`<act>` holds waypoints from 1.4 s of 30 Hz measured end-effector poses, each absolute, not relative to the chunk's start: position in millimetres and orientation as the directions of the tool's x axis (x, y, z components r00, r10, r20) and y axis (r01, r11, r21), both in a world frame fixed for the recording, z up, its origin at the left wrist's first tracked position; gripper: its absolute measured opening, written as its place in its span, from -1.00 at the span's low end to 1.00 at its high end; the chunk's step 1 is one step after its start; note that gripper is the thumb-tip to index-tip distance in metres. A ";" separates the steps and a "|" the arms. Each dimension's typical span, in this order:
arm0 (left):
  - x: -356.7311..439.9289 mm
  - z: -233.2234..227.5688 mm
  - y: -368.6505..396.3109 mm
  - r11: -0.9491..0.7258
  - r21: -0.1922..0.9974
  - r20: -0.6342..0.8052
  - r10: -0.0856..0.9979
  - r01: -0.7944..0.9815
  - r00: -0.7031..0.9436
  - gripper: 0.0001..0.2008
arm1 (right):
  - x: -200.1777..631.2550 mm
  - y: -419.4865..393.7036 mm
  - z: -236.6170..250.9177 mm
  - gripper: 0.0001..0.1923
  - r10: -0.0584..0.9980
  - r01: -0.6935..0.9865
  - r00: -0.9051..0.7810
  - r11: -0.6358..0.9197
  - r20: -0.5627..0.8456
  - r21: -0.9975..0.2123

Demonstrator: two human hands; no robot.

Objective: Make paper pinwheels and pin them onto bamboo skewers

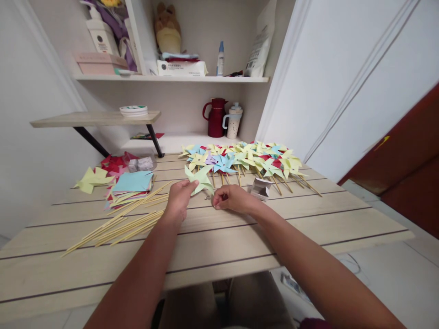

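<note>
My left hand (180, 195) pinches a pale green paper pinwheel (202, 179) between thumb and fingers, just above the table. Close by on the right, my right hand (230, 199) has its thumb and fingertips pressed together at the tabletop; whatever they hold is too small to name. A few tiny shiny pieces (207, 198) lie on the wood between the two hands. Behind my right hand stands a small open box (261, 188). Finished pinwheels on sticks (224, 163) are heaped at the back right, in yellow, blue, red and purple.
Wooden sticks (128, 227) lie left of my left hand. Beyond them are stacked coloured paper squares (133, 181), a yellow folded pinwheel (93, 179) and a clear bag (141, 163). A raised wooden shelf (96, 119) overhangs the back left. A red jug (216, 118) and a cup (234, 122) stand behind.
</note>
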State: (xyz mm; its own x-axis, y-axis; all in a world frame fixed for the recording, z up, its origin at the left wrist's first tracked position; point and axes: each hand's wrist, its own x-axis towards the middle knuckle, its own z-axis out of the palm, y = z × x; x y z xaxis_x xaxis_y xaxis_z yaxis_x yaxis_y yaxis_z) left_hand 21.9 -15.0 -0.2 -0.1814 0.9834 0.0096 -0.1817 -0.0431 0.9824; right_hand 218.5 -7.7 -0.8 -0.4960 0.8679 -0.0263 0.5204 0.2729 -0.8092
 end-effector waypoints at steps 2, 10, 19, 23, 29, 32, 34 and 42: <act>21.8 -0.7 -14.9 -0.042 0.983 0.009 0.984 -0.180 -0.180 -0.67 | 217.2 -8.9 0.1 -0.92 0.865 0.515 -0.501 0.280 -0.019 -0.810; 21.7 -0.4 -14.7 -0.040 0.984 0.006 0.983 -0.176 -0.185 -0.69 | 209.2 -15.0 3.3 -0.93 0.865 0.500 -0.501 0.302 0.014 -0.812; 21.5 6.7 -17.9 -0.153 0.978 0.108 0.953 -0.143 -0.283 -0.70 | 220.1 -20.8 30.5 -0.91 0.918 0.343 -0.294 0.362 0.267 -0.867; 22.7 9.9 -19.0 -0.192 0.974 0.146 0.940 -0.123 -0.308 -0.70 | 218.6 -26.1 37.3 -0.87 0.937 0.223 -0.178 0.337 0.302 -0.915; 27.4 15.8 -23.1 -0.307 0.951 0.308 0.915 0.043 -0.260 -0.78 | 208.2 -24.9 31.9 -0.86 0.941 0.011 -0.108 0.323 0.320 -0.946; 31.7 19.5 -25.4 -0.406 0.901 0.431 0.880 0.154 -0.202 -0.83 | 207.3 -22.0 30.5 -0.86 0.937 -0.039 -0.051 0.344 0.346 -0.938; 34.4 20.8 -26.3 -0.453 0.868 0.487 0.856 0.203 -0.175 -0.86 | 207.5 -21.5 30.5 -0.88 0.921 -0.038 -0.038 0.386 0.387 -0.922; 36.4 19.3 -25.4 -0.500 0.839 0.537 0.826 0.215 -0.173 -0.88 | 203.6 -25.3 27.6 -0.93 0.881 -0.035 -0.106 0.459 0.460 -0.888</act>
